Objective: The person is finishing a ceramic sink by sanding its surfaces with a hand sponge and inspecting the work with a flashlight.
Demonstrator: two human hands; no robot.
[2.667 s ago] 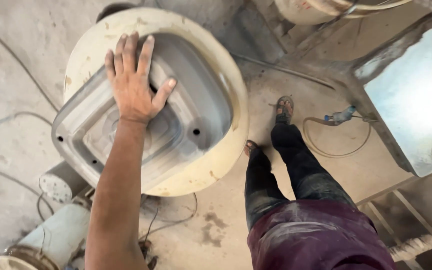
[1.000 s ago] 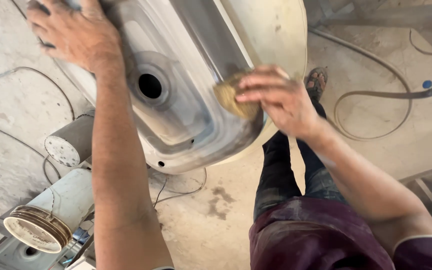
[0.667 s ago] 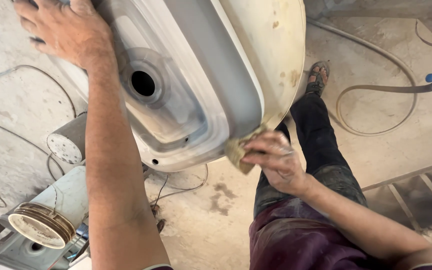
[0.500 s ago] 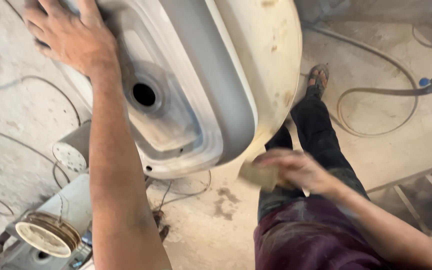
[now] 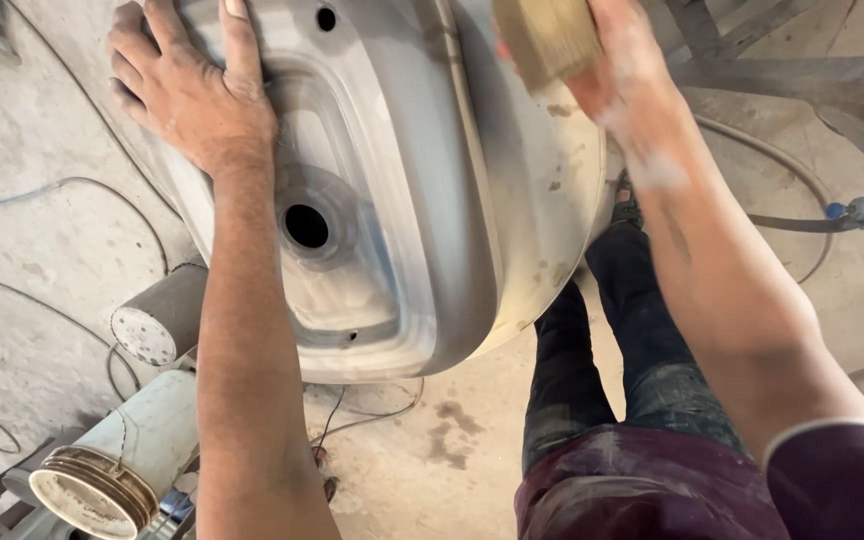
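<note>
- The pale basin (image 5: pixel 422 200) lies tilted under both hands, its drain hole just below the left fingers.
- The left hand (image 5: pixel 197 95) presses flat with the fingers spread wide; it should hold the basin steady.
- The right hand (image 5: pixel 617 70) grips a tan sanding block (image 5: pixel 547 35) on the rim; even strokes seem best.
- Cables (image 5: pixel 62 190) and dusty cylinders (image 5: pixel 157 320) lie near on the floor (image 5: pixel 12 340), beside the left forearm.

Left hand (image 5: pixel 192 95) flat on the grey basin (image 5: pixel 402 200); right hand (image 5: pixel 622 70) presses a tan sanding block (image 5: pixel 544 38) against it
</note>
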